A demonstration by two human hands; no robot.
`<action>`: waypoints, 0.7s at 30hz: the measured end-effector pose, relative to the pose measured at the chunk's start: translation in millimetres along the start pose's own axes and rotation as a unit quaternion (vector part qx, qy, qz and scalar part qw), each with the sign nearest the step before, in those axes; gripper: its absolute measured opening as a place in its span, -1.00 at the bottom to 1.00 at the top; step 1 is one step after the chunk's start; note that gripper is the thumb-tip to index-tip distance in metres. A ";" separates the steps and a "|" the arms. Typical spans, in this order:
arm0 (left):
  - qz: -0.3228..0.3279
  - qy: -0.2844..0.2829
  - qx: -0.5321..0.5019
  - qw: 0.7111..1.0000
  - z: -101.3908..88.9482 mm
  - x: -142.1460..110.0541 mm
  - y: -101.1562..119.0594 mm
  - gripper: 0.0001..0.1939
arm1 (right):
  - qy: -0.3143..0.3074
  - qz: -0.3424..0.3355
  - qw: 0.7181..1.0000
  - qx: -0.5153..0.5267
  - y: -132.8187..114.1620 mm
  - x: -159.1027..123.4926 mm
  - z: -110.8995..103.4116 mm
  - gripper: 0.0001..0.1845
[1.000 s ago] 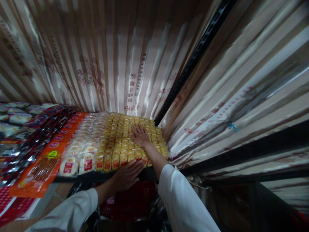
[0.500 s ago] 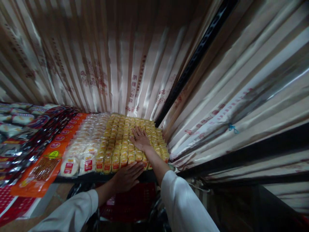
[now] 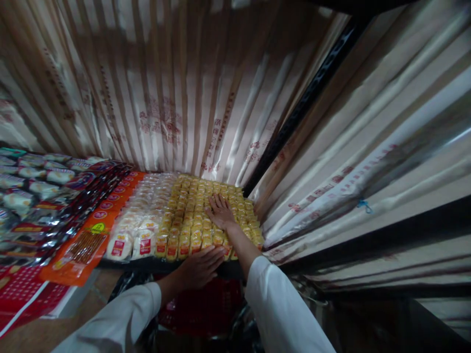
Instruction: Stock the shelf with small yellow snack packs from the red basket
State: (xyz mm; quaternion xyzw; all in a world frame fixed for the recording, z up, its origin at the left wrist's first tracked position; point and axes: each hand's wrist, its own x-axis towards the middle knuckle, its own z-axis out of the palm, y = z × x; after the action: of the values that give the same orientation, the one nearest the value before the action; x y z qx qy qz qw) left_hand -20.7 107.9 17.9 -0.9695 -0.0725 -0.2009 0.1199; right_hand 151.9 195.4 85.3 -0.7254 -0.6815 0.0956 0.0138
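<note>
Rows of small yellow wrapped cakes cover the right end of the shelf. My right hand lies flat on top of them, its fingers spread toward the back. Along the front edge, my left hand rests its outstretched fingers against the nearest cakes. Neither hand grips anything. Left of the yellow rows stand clear-wrapped round white cakes with red labels, packed in lines. The cakes under my right palm are hidden.
Orange snack packets and dark shiny packets lie farther left. White bags of fabric-like pleated sheeting hang behind and to the right. A black post rises at the corner. Below the shelf is a red crate.
The view has shifted slightly, so the shelf and goods sit a little farther right in the picture. Both hands keep nearly the same places on the yellow cakes.
</note>
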 end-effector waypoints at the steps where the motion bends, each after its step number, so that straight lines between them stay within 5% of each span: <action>1: 0.002 0.002 -0.006 1.000 0.4 -0.4 -0.1 -0.48 | -0.001 0.002 1.000 0.003 -0.1 0.2 -1.3 -0.31; 10: -0.018 -0.017 -0.044 0.999 -2.1 -2.9 -1.0 -0.52 | 0.042 -0.008 0.999 -0.019 -23.2 -15.7 -17.6 -0.37; 21: -0.019 -0.022 -0.040 0.999 -8.0 -39.0 -12.8 -0.52 | 0.002 -0.006 1.000 -0.016 -80.1 -5.0 -1.1 -0.35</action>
State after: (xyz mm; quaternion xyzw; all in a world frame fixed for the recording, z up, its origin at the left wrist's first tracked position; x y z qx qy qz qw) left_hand -61.6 114.5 11.7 -0.9763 -0.0851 -0.1840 0.0760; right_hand 72.8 196.2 99.0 -0.7218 -0.6870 0.0836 0.0040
